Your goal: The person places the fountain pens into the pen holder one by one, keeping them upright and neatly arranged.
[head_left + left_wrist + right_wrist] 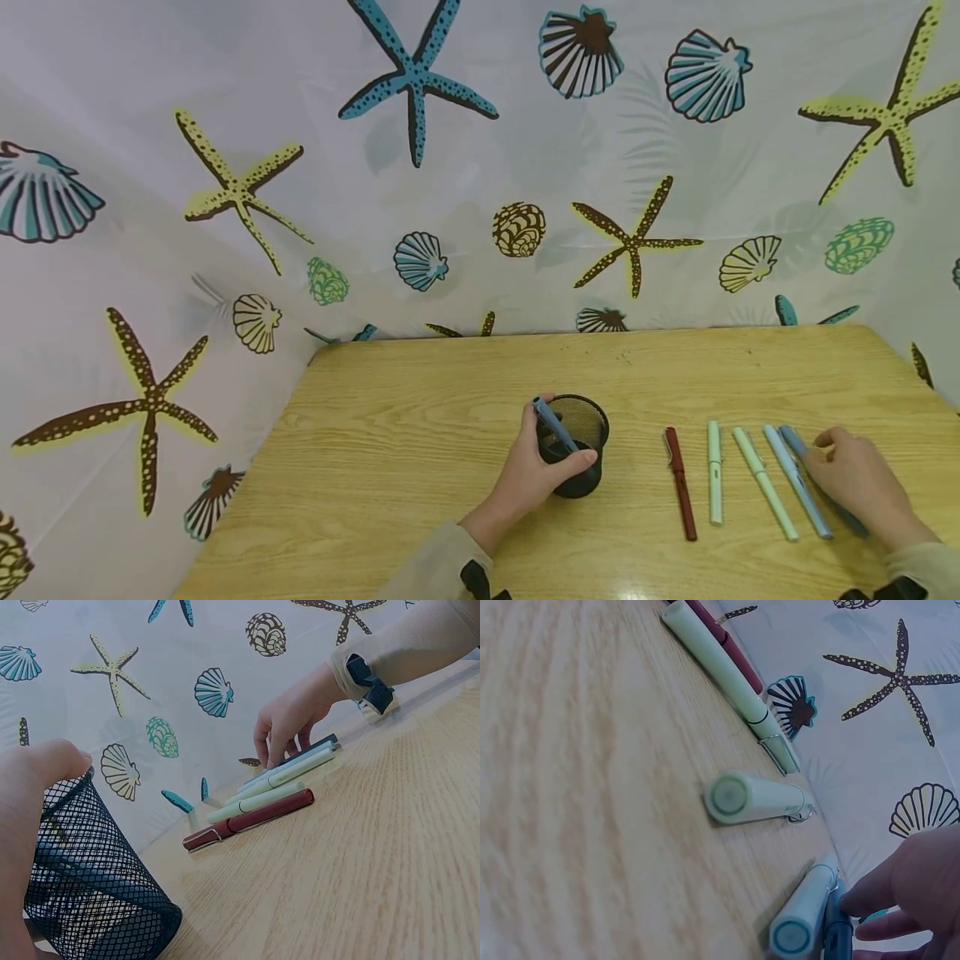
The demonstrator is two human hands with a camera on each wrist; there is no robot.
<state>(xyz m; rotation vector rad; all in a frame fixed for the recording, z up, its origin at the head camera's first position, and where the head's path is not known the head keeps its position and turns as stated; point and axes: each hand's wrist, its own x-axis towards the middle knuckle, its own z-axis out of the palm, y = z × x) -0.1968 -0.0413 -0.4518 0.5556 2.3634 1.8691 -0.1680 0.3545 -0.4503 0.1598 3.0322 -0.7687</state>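
My left hand (525, 467) grips a black mesh pen holder (581, 485), thumb and fingers on opposite sides of its rim. A blue pen (553, 423) leans inside it, its upper end sticking out; the holder looks tilted in the left wrist view. On the right, my right hand (862, 479) pinches a dark blue pen (849, 518) that lies on the table, partly hidden by the fingers. Close along its left side lies a light blue pen (799, 483). Farther left are two pale green pens, one slanted (765, 483) and one straighter (716, 475), then a dark red pen (681, 483).
The wood-grain table (390, 433) reaches back to a white cloth (465, 283) printed with starfish and shells. This cloth also hangs along the left and right sides. The row of pens lies between the holder and my right hand.
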